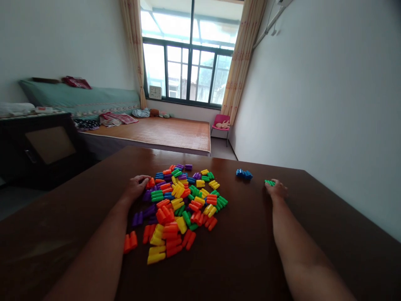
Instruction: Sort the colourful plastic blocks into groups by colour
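Observation:
A loose heap of plastic building blocks (178, 190) in orange, yellow, green, purple and blue lies spread on the brown table (232, 251). At the heap's far left edge, my left hand (138, 186) has its fingers closed against an orange building block (151, 182); part of the grip is hidden. Well apart on the right, my right hand (278, 189) holds a green building block (270, 182) at the tabletop. Left of that hand sits a small group of blue building blocks (244, 174), separate from the heap.
Beyond the table stands a bed (175, 131) with folded cloths. A dark cabinet (50, 142) is at the left, and a pink chair (221, 122) holding a soft toy stands near the window. A white wall runs along the right.

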Demonstrator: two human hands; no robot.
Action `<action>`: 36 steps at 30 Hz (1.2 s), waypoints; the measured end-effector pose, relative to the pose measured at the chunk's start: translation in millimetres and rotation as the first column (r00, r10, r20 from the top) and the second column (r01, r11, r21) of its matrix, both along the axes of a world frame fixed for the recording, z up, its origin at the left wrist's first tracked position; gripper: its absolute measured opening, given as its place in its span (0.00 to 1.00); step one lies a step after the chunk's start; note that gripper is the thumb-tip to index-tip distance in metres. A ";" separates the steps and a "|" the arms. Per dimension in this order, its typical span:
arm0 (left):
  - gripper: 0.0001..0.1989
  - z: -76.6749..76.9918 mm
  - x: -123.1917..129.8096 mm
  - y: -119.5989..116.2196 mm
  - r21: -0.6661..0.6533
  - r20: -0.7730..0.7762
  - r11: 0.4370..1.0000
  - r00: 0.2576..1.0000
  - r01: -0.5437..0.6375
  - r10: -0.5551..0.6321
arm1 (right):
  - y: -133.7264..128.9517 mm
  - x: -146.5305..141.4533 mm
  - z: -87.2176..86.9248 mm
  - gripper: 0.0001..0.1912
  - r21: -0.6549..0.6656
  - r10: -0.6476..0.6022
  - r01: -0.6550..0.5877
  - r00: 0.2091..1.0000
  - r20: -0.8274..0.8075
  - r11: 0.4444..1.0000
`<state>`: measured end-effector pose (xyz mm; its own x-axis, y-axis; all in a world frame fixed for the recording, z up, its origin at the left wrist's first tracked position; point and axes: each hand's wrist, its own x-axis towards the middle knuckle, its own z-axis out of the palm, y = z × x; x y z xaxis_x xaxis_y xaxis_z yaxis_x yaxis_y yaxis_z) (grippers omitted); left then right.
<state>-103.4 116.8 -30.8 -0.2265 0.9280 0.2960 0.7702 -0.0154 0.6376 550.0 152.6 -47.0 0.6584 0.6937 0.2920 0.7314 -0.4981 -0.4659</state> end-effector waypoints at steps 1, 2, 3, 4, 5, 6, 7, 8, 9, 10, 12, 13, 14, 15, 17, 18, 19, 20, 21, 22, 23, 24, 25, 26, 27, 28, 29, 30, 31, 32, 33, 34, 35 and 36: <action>0.21 0.2 0.5 0.1 0.004 0.000 1.000 1.000 0.000 0.000 | -1.9 -1.0 2.2 0.30 0.014 0.002 -0.002 1.000 -0.014 1.000; 0.20 0.8 1.4 -0.1 0.007 -0.001 1.000 1.000 -0.003 0.003 | -4.2 -3.9 5.2 0.31 0.048 0.000 0.001 1.000 -0.015 0.999; 0.20 1.9 2.5 -0.7 0.008 -0.005 1.000 1.000 -0.005 0.005 | -7.0 -9.4 9.0 0.31 0.107 0.005 -0.005 1.000 0.002 0.994; 0.19 3.3 3.8 -1.5 0.006 -0.010 1.000 1.000 -0.007 0.008 | -10.3 -17.9 13.5 0.30 0.184 0.033 -0.040 0.999 0.041 0.982; 0.19 4.7 5.0 -2.3 0.002 -0.017 1.000 1.000 -0.011 0.011 | -14.1 -29.8 18.5 0.29 0.260 0.098 -0.120 0.991 0.095 0.958; 0.19 5.9 6.2 -3.1 -0.006 -0.023 1.000 1.000 -0.013 0.013 | -18.4 -45.1 23.7 0.27 0.310 0.211 -0.249 0.966 0.151 0.917; 0.20 6.9 7.0 -3.8 -0.014 -0.027 1.000 1.000 -0.014 0.013 | -23.1 -63.3 28.8 0.24 0.322 0.366 -0.413 0.909 0.198 0.852; 0.20 7.5 7.6 -4.2 -0.023 -0.030 1.000 0.999 -0.014 0.013 | -28.1 -83.9 33.4 0.22 0.298 0.545 -0.586 0.810 0.216 0.754; 0.20 7.8 7.7 -4.4 -0.030 -0.034 0.999 0.999 -0.015 0.014 | -33.3 -105.8 37.1 0.20 0.245 0.713 -0.736 0.675 0.191 0.631; 0.20 7.7 7.5 -4.5 -0.035 -0.038 0.999 0.999 -0.020 0.019 | -38.5 -127.8 39.8 0.18 0.195 0.828 -0.839 0.538 0.160 0.508; 0.21 7.1 6.6 -4.4 -0.037 -0.044 0.999 0.999 -0.025 0.023 | -48.0 -167.7 41.4 0.16 0.103 0.932 -0.941 0.336 0.137 0.324; 0.21 6.9 6.0 -4.3 -0.037 -0.046 0.999 0.999 -0.024 0.022 | -51.6 -183.6 40.5 0.16 0.068 0.952 -0.961 0.273 0.135 0.266; 0.21 6.9 5.6 -4.3 -0.039 -0.045 0.999 0.999 -0.020 0.018 | -54.3 -195.9 38.7 0.16 0.039 0.964 -0.974 0.227 0.136 0.224; 0.21 7.2 5.4 -4.5 -0.040 -0.041 0.999 0.999 -0.015 0.014 | -56.0 -204.6 36.4 0.16 0.020 0.971 -0.981 0.196 0.137 0.195; 0.21 8.4 5.6 -4.9 -0.040 -0.023 0.999 1.000 -0.004 0.003 | -56.9 -211.9 31.7 0.16 -0.001 0.977 -0.986 0.167 0.129 0.169; 0.21 9.0 5.8 -5.0 -0.039 -0.014 0.999 1.000 -0.001 0.001 | -56.7 -211.7 30.0 0.15 -0.002 0.978 -0.985 0.169 0.123 0.170; 0.21 9.4 6.0 -5.0 -0.038 -0.008 0.999 1.000 -0.001 0.001 | -56.6 -210.2 28.9 0.14 0.003 0.978 -0.984 0.177 0.114 0.178; 0.21 9.6 5.9 -4.7 -0.036 -0.006 0.999 1.000 -0.004 0.004 | -56.9 -208.0 28.6 0.12 0.014 0.977 -0.983 0.186 0.104 0.185; 0.21 9.4 5.5 -4.2 -0.034 -0.008 0.999 1.000 -0.011 0.010 | -57.8 -205.9 29.0 0.11 0.025 0.977 -0.982 0.190 0.092 0.189; 0.21 8.8 4.7 -3.4 -0.033 -0.014 0.999 1.000 -0.015 0.015 | -59.3 -204.3 30.1 0.11 0.032 0.979 -0.982 0.190 0.079 0.188; 0.21 8.0 3.6 -2.4 -0.034 -0.021 0.999 1.000 -0.020 0.019 | -61.0 -203.3 31.9 0.11 0.034 0.980 -0.982 0.190 0.063 0.188; 0.21 7.0 2.2 -1.3 -0.036 -0.027 0.999 0.999 -0.022 0.021 | -62.6 -202.6 34.3 0.11 0.031 0.980 -0.981 0.193 0.045 0.192; 0.21 6.1 0.6 -0.2 -0.034 -0.033 0.999 0.999 -0.022 0.020 | -63.6 -201.8 37.4 0.10 0.029 0.978 -0.979 0.205 0.026 0.204; 0.20 5.4 -0.9 0.8 -0.033 -0.041 0.999 0.999 -0.019 0.018 | -63.6 -199.8 41.1 0.09 0.037 0.974 -0.973 0.227 0.005 0.227; 0.20 5.0 -2.2 1.5 -0.034 -0.051 0.999 0.999 -0.017 0.016 | -62.1 -195.7 45.2 0.08 0.065 0.965 -0.963 0.260 -0.022 0.261; 0.20 5.1 -3.1 1.9 -0.036 -0.060 0.999 0.998 -0.019 0.017 | -59.1 -188.6 49.6 0.08 0.119 0.951 -0.944 0.305 -0.051 0.309; 0.20 5.7 -3.6 2.0 -0.041 -0.071 0.999 0.997 -0.020 0.017 | -54.8 -177.5 53.8 0.09 0.193 0.928 -0.908 0.363 -0.078 0.372; 0.20 6.7 -3.5 1.7 -0.049 -0.081 0.999 0.997 -0.020 0.016 | -49.6 -162.0 57.3 0.12 0.275 0.894 -0.851 0.435 -0.104 0.446; 0.20 8.0 -3.1 1.2 -0.058 -0.088 0.998 0.996 -0.019 0.014 | -44.2 -142.2 59.7 0.14 0.355 0.846 -0.772 0.517 -0.130 0.527; 0.19 9.4 -2.3 0.5 -0.066 -0.089 0.998 0.996 -0.017 0.011 | -39.2 -118.6 60.5 0.17 0.428 0.774 -0.665 0.616 -0.149 0.612; 0.19 10.9 -1.5 -0.2 -0.075 -0.086 0.997 0.996 -0.018 0.012 | -35.1 -92.2 59.2 0.19 0.472 0.686 -0.555 0.709 -0.164 0.686; 0.19 12.2 -0.7 -0.7 -0.085 -0.080 0.996 0.997 -0.023 0.016 | -32.5 -64.3 55.7 0.20 0.500 0.582 -0.435 0.792 -0.184 0.749; 0.19 13.2 -0.2 -1.2 -0.095 -0.074 0.995 0.997 -0.028 0.021 | -31.2 -36.3 50.1 0.20 0.502 0.465 -0.316 0.862 -0.203 0.805; 0.19 13.7 0.1 -1.4 -0.103 -0.066 0.994 0.997 -0.032 0.025 | -31.3 -9.9 42.6 0.20 0.483 0.373 -0.240 0.906 -0.200 0.842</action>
